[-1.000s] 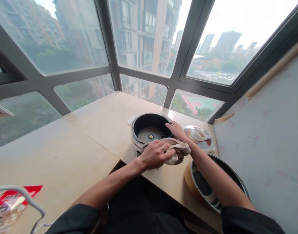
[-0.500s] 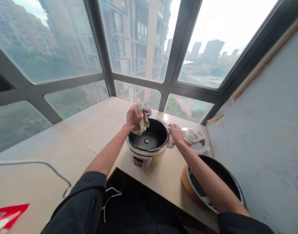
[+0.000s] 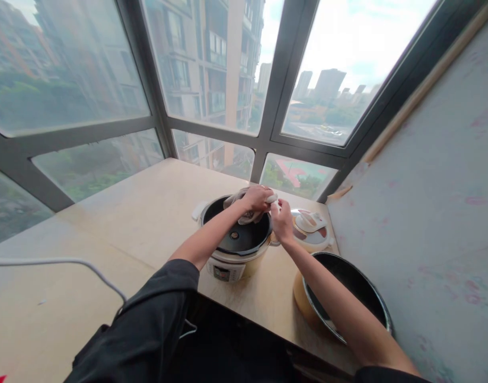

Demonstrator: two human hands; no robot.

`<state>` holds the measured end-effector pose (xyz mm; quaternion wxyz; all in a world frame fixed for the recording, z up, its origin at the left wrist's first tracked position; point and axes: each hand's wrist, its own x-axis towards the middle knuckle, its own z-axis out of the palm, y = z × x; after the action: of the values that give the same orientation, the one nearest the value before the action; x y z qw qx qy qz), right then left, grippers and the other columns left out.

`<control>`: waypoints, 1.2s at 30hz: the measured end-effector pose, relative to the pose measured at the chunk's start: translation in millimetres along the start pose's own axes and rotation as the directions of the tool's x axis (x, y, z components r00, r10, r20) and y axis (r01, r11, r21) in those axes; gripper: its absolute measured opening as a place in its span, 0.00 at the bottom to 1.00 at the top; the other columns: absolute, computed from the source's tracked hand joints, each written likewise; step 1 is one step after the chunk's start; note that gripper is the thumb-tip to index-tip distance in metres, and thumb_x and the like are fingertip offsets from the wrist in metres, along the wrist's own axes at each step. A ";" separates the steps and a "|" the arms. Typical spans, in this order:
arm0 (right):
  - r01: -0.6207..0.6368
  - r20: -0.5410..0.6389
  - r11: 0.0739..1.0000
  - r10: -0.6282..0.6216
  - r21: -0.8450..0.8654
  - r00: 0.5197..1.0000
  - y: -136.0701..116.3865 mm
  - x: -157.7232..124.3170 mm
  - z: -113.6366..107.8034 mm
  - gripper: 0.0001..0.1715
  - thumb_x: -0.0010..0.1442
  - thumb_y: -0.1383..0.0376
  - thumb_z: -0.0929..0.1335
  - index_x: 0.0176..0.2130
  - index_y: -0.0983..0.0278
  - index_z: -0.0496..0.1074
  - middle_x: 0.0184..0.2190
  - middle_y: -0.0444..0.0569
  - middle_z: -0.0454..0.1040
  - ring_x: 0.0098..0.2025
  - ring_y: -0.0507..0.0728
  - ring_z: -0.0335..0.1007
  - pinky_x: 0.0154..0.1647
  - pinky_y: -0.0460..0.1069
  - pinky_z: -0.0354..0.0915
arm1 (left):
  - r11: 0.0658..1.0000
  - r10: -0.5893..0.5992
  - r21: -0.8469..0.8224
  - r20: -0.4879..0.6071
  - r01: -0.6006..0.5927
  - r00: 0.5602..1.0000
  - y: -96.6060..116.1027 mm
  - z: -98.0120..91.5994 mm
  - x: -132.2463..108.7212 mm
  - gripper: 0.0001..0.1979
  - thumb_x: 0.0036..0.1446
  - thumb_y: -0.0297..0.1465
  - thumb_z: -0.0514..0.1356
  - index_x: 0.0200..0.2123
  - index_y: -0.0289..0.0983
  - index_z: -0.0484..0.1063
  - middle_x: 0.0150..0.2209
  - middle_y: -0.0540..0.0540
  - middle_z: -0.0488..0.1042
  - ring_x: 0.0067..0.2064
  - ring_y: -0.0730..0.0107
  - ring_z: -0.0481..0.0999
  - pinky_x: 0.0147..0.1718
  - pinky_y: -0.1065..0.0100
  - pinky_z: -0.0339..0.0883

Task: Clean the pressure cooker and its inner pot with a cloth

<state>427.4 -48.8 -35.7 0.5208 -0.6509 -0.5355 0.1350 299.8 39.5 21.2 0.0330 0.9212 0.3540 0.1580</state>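
Note:
A grey-beige cloth [image 3: 250, 216] is bunched in my left hand [image 3: 257, 198], whose fingers are closed around it above the right side of the electric cooker [image 3: 227, 270]. A pale end of the cloth pokes out at the fingertips. Against that end, my right hand [image 3: 282, 222] has its fingers curled in a pinch, just over the cooker's right rim. The cooker stands upright without its lid, and its dark inner pot [image 3: 244, 240] shows a round metal piece at the bottom. The pot's far right inside is hidden by my hands and the cloth.
Right of the cooker, the lid [image 3: 311, 230] lies on the pale counter [image 3: 140, 213]. Nearer me stands a large dark-lined pot [image 3: 343, 287], partly under my right forearm. A white cable [image 3: 76, 261] crosses the left counter. Windows and a patterned wall [image 3: 439, 213] enclose the corner.
My left hand has moved right with the cloth, from the pot's left rim to its right side. My right hand has left the cooker's right handle area and met the cloth.

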 end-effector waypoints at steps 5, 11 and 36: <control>0.057 0.086 0.995 -0.050 -0.080 0.995 2.4 -0.6 2.8 0.27 0.63 0.52 0.62 0.55 0.66 0.67 0.55 0.65 0.73 0.59 0.66 0.69 0.62 0.62 0.63 | 0.996 -0.088 -0.020 0.019 0.089 0.996 -38.5 -20.3 -23.3 0.18 0.53 0.23 0.59 0.47 0.38 0.76 0.52 0.37 0.76 0.53 0.55 0.76 0.51 0.62 0.67; 0.143 0.160 0.980 -0.120 -0.141 0.980 8.0 -0.1 4.8 0.28 0.62 0.54 0.63 0.56 0.68 0.68 0.56 0.66 0.73 0.59 0.67 0.69 0.63 0.64 0.62 | 0.956 -0.280 -0.101 -0.024 0.276 0.960 -83.0 -46.7 -44.3 0.23 0.44 0.18 0.59 0.45 0.38 0.77 0.46 0.42 0.79 0.50 0.57 0.77 0.51 0.65 0.67; 0.613 0.462 0.790 -0.544 0.001 0.701 -68.1 65.2 24.9 0.39 0.52 0.66 0.73 0.62 0.60 0.68 0.57 0.56 0.71 0.59 0.66 0.67 0.62 0.57 0.63 | 0.372 -0.679 -0.883 -0.049 0.286 0.733 -11.9 -54.7 -113.3 0.24 0.57 0.37 0.59 0.56 0.36 0.69 0.59 0.37 0.74 0.61 0.51 0.72 0.57 0.52 0.68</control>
<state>396.6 11.2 34.8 0.3507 -0.4393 -0.8245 0.0655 195.7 -29.5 40.6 0.4358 0.5838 0.4930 0.4756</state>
